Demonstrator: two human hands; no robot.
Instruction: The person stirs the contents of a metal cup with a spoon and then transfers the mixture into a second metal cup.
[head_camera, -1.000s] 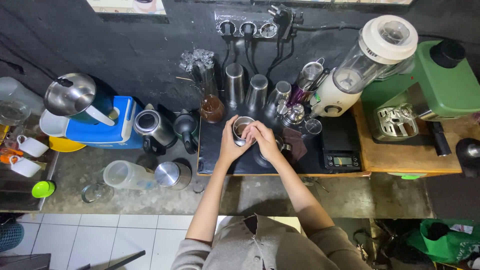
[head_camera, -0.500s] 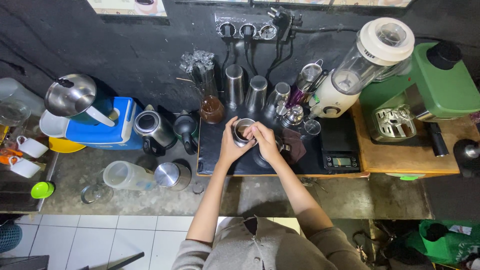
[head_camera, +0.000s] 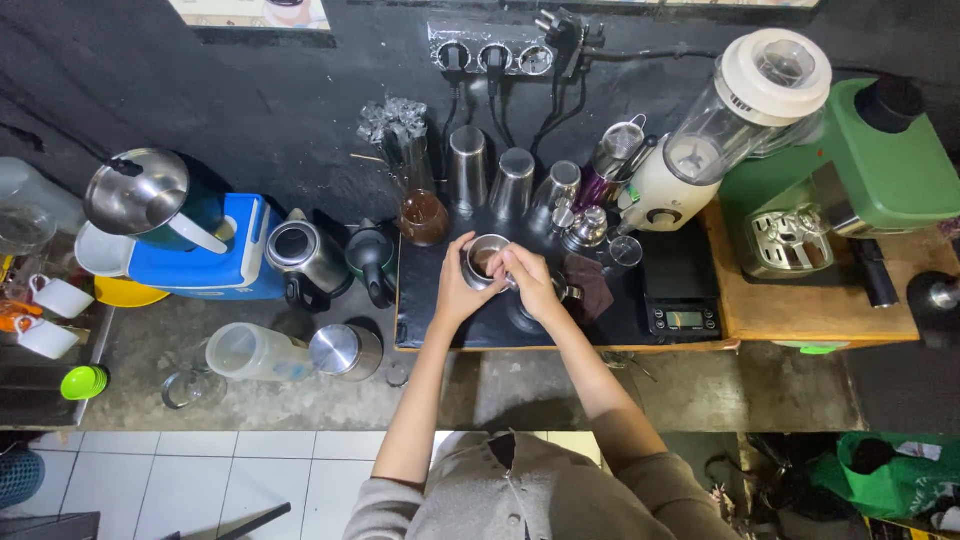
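While both arms reach over the black mat (head_camera: 430, 325), left hand (head_camera: 455, 290) cups small round steel cup (head_camera: 486, 260); right hand (head_camera: 530, 283) pinches its rim. Beyond: brown glass carafe (head_camera: 424, 217), tall steel tumblers (head_camera: 467, 167).

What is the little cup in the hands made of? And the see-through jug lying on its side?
The little cup, held between the left hand and the right hand, looks like brushed steel: grey, with a dull shine on its rim. The jug seems to be clear plastic, since the counter shows through it a bit cloudy, though it might be glass.
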